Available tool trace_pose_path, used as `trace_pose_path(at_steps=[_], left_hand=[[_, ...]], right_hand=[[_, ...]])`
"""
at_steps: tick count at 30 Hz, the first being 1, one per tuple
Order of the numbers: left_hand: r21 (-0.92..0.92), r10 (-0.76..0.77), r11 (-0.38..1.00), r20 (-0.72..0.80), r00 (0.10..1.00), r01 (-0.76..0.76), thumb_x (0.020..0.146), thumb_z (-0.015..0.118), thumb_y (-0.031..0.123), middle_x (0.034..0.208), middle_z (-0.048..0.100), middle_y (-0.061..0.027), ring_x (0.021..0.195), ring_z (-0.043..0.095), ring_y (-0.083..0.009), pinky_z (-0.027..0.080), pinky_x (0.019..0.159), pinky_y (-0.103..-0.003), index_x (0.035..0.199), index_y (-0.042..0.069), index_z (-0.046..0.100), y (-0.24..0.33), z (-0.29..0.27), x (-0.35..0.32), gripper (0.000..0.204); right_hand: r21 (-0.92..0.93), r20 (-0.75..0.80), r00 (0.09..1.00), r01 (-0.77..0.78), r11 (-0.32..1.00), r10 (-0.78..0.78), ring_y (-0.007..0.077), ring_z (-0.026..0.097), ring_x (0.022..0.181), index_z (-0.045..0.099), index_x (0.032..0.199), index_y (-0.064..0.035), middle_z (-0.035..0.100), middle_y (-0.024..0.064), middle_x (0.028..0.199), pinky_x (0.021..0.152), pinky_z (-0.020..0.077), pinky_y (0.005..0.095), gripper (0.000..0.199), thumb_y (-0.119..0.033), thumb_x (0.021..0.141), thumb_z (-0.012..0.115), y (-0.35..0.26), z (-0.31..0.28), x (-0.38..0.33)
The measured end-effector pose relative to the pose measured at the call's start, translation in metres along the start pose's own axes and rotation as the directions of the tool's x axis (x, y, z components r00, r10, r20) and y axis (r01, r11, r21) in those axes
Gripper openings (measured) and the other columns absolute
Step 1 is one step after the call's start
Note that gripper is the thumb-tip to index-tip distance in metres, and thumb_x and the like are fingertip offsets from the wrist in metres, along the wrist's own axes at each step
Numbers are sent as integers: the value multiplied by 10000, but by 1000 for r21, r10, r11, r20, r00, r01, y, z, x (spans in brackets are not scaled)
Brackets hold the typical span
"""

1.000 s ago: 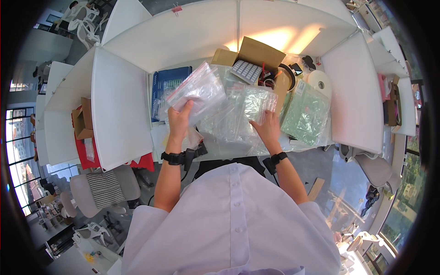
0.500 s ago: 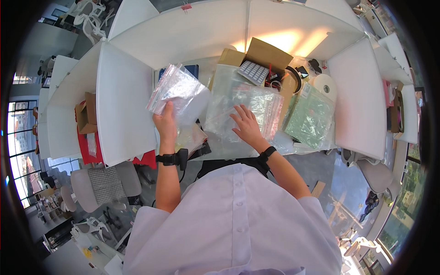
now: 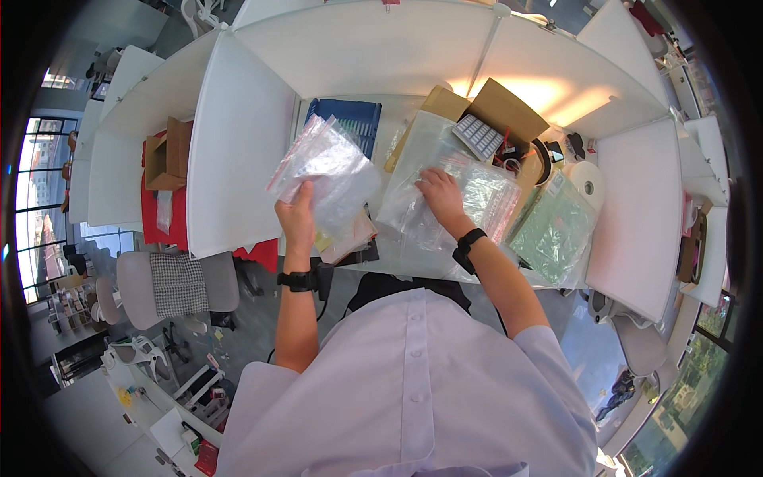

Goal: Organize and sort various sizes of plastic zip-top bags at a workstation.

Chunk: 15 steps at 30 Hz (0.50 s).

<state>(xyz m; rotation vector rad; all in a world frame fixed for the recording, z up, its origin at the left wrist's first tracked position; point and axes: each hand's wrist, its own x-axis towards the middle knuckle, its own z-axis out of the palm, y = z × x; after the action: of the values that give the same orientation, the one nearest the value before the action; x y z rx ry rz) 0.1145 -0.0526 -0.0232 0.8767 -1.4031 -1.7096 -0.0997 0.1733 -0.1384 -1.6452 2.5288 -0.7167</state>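
Note:
My left hand is closed on a bundle of clear zip bags with reddish seal strips, held up over the left part of the desk. Further right, my right hand rests on another pile of clear zip bags, its fingers bent at the pile's left edge. Whether those fingers pinch a bag is hard to make out. Under this pile spreads a larger translucent plastic sheet or bag. Below the held bundle lie some pale and yellowish packets, partly hidden.
A blue tray with slim light items stands behind the held bundle. At the back right are an open cardboard box, a white keypad, a black band, a white roll and a greenish plastic package. White partitions enclose the desk.
The view has swung, so the desk sits differently and more of the blue tray shows. My right hand's fingers have drawn in toward the pile's left edge. My left hand keeps its bundle.

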Motion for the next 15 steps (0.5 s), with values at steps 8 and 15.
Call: trace_pose_path(at_steps=[8, 15], left_hand=[[0, -35, 999, 37, 999, 35, 918, 654, 74, 1122, 652, -74, 1000, 609, -149, 473, 904, -292, 1171, -41, 620, 16, -3, 5, 280], [80, -108, 992, 196, 975, 94, 913, 645, 80, 1071, 668, -55, 954, 623, -139, 488, 866, -291, 1139, -29, 640, 35, 15, 27, 250]], right_hand=[[589, 145, 921, -375, 716, 362, 246, 690, 714, 573, 1068, -46, 699, 93, 848, 613, 510, 327, 211, -114, 880, 640, 1, -86, 31], [788, 472, 836, -543, 292, 280, 130, 675, 564, 552, 880, -12, 679, 71, 730, 411, 386, 214, 163, -140, 936, 635, 25, -153, 13]])
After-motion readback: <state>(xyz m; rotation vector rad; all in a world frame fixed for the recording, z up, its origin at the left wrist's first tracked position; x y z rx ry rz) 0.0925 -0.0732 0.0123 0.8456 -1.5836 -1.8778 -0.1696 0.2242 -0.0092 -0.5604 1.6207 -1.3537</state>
